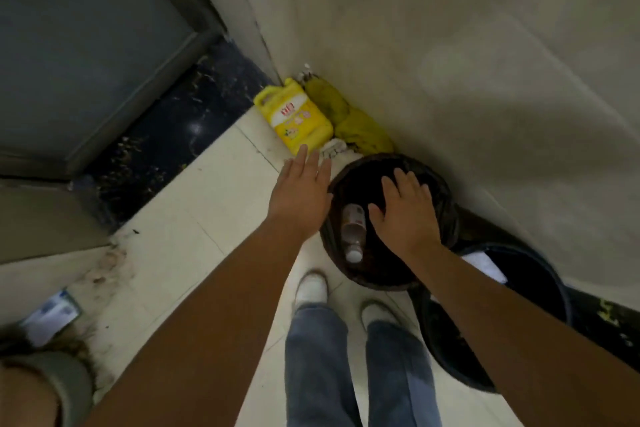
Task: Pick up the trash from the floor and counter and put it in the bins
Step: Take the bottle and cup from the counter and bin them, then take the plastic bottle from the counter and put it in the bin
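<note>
Both forearms fill the lower part of the view, and between them stand the person's jeans and white shoes (311,288) on the pale tiled floor (194,253).

At the far left, low in the view, a flat printed packet or card (52,317) lies on the floor beside a stained, dirty patch; it looks like trash not yet collected. Further in, toward the corner, a yellow jug (296,116) leans by the wall with a yellow cloth (349,121) bunched behind it and some crumpled white paper (333,148) just beside it. Whether the jug and cloth count as trash I cannot tell.

To the right of these, the round bin (446,198) with its dark liner already holds a plastic bottle (353,230), white cap toward the camera, so at least one piece is binned. A second dark bin (540,270) sits just beside it, nearer the right edge, with something white and flat (485,267) at its rim. No worktop is in view, so nothing can be judged about that part of the job. My reading is that the task is partly done, with floor litter left.

The left hand (301,196) is spread flat, fingers apart and stretched toward the jug and paper, holding nothing and touching nothing I can see. The right hand (403,215) hovers over the round bin's mouth, fingers splayed and empty, just beside the bottle.
</note>
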Action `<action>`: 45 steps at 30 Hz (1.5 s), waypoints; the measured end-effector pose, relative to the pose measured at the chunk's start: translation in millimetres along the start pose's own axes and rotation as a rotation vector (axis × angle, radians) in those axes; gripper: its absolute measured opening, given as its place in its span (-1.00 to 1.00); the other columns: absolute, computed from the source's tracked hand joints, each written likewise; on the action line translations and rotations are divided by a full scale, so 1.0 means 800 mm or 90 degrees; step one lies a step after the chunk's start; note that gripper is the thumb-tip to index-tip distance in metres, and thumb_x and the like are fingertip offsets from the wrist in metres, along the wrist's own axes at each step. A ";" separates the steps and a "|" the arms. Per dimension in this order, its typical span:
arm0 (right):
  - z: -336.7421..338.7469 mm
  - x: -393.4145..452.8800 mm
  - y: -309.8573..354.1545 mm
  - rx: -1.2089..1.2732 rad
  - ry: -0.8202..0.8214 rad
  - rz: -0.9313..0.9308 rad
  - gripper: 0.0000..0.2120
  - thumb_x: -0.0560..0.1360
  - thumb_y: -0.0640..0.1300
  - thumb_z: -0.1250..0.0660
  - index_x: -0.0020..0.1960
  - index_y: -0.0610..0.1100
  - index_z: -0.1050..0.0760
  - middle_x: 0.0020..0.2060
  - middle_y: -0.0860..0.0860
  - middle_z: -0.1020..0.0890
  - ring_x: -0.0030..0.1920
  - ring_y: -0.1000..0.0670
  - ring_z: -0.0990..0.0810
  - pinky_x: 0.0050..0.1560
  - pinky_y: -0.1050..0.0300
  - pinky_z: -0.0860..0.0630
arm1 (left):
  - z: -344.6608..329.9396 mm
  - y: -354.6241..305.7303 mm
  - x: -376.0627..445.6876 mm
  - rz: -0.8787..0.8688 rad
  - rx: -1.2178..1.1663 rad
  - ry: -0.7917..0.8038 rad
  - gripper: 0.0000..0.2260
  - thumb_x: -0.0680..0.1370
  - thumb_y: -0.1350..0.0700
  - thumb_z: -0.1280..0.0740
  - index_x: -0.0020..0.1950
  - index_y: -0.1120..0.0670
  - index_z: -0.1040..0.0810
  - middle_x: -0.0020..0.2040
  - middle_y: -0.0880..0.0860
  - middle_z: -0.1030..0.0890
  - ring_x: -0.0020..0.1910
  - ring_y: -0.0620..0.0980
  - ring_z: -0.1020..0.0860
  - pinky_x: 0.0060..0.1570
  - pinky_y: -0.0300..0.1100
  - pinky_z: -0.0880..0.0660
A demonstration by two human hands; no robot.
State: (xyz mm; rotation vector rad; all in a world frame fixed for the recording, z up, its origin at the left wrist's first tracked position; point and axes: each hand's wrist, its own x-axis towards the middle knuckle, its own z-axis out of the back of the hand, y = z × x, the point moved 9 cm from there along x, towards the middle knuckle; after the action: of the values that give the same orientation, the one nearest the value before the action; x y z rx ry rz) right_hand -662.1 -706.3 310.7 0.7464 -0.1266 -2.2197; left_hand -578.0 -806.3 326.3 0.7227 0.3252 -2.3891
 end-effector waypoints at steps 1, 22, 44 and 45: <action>0.031 -0.004 0.030 -0.014 -0.009 0.045 -0.48 0.58 -0.01 -0.08 0.45 -0.24 -0.13 0.49 -0.23 -0.15 0.50 -0.20 -0.07 0.51 -0.13 0.00 | 0.031 0.013 -0.020 0.034 -0.005 -0.022 -0.49 0.67 0.02 0.00 0.54 0.14 0.11 0.58 0.15 0.10 0.55 0.12 0.16 0.54 -0.03 0.12; 0.192 -0.697 0.583 -0.181 -0.010 1.001 -0.46 0.52 0.00 -0.21 0.39 -0.26 -0.21 0.44 -0.22 -0.23 0.50 -0.18 -0.07 0.51 -0.02 0.01 | 0.146 0.129 -0.984 0.942 -0.159 -0.355 -0.43 0.61 -0.08 -0.11 0.52 0.17 -0.05 0.57 0.16 -0.03 0.56 0.11 0.04 0.52 0.00 -0.03; -0.071 -1.745 -0.077 -0.293 0.526 1.774 -0.52 0.53 0.00 -0.21 0.36 -0.25 -0.29 0.38 -0.17 -0.34 0.41 -0.13 -0.25 0.42 0.04 -0.22 | -0.324 -0.905 -1.646 1.905 -0.486 -0.011 -0.49 0.59 -0.07 -0.18 0.43 0.20 -0.25 0.48 0.17 -0.26 0.52 0.13 -0.10 0.49 -0.03 -0.14; -0.085 -1.774 -0.096 -0.307 0.541 1.787 -0.51 0.53 0.00 -0.21 0.36 -0.24 -0.28 0.39 -0.16 -0.34 0.41 -0.13 -0.26 0.41 0.03 -0.23 | -0.341 -0.929 -1.656 1.927 -0.495 0.003 -0.50 0.58 -0.07 -0.19 0.42 0.20 -0.27 0.47 0.16 -0.28 0.51 0.12 -0.13 0.48 -0.03 -0.17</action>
State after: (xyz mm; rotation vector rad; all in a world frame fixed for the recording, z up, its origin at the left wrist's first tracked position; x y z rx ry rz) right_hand 74.1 357.9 902.0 0.3372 -0.0587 0.7555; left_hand -49.3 526.9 896.9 0.0937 -0.0782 0.6543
